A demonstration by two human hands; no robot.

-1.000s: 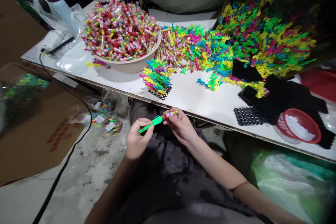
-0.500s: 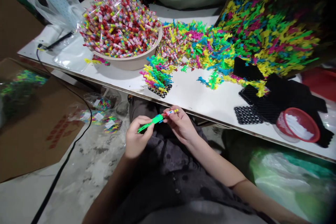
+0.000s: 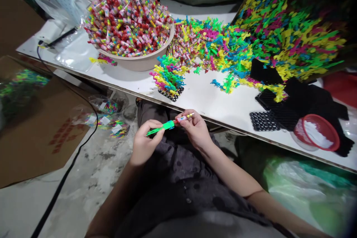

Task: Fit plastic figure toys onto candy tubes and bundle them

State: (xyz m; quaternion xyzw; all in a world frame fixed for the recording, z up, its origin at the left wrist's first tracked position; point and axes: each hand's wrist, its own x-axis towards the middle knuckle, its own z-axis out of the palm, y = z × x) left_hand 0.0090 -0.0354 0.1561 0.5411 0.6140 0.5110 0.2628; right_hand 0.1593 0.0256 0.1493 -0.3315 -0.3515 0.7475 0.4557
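My left hand (image 3: 143, 147) pinches a green plastic figure (image 3: 167, 125) by its long thin legs, above my lap. My right hand (image 3: 198, 132) grips a small candy-filled tube (image 3: 182, 118), with a pink label, a red end and yellow pieces at its clear end. The tube's red end meets the figure's far end; whether it is inside cannot be made out. Past my hands, a black grid tray (image 3: 177, 96) near the table edge bears several upright figures (image 3: 168, 74) in yellow, pink, blue and green.
A beige basin (image 3: 136, 63) heaped with candy tubes stands on the white table (image 3: 200, 96). Loose figures (image 3: 220, 44) pile up behind. Black trays (image 3: 264, 121) and a red basket (image 3: 318, 134) lie to the right. A cardboard box (image 3: 36, 137) and a black cable (image 3: 78, 152) are at left.
The green figure and the tube have turned slightly in my fingers and lie more level. My right hand has shifted a little to the right. The other person's hand has left view.
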